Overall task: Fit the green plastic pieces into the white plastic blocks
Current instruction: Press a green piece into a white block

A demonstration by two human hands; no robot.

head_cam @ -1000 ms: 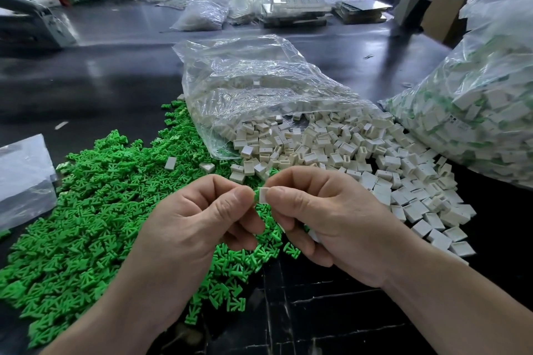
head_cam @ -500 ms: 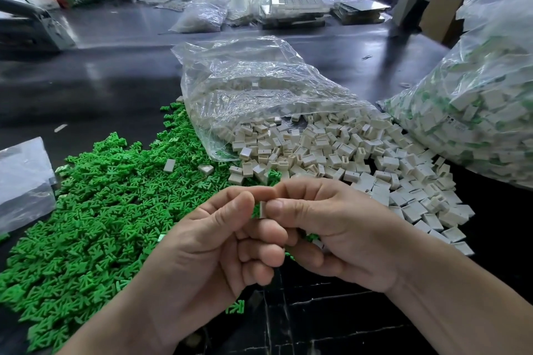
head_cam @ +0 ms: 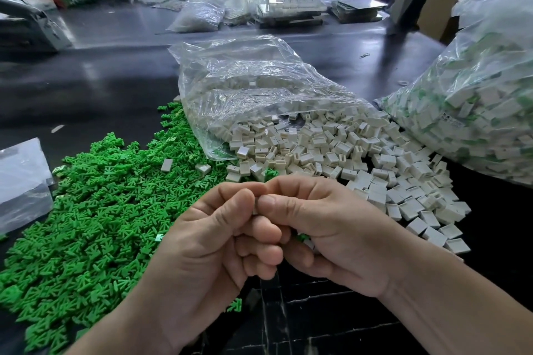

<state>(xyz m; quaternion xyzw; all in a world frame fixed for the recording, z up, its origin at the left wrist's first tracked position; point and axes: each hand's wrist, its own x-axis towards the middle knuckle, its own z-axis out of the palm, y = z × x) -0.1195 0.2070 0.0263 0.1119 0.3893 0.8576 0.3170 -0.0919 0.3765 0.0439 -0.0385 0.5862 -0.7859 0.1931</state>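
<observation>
Progress check from my feed: the big bag (head_cam: 476,112) at 3 o'clock looks stuffed with finished white-and-green units, but a huge heap of green pieces (head_cam: 95,210) at 9 o'clock and loose white blocks (head_cam: 360,164) spilling from the open bag (head_cam: 253,86) at 12 say there's loads left. Dead centre, my left hand (head_cam: 202,245) and right hand (head_cam: 326,233) are butted together, thumbs and forefingers pinching the held block (head_cam: 255,208). Versus a second ago the hands have closed right up, so that block is nearly hidden now, and the left fingers have curled tighter
</observation>
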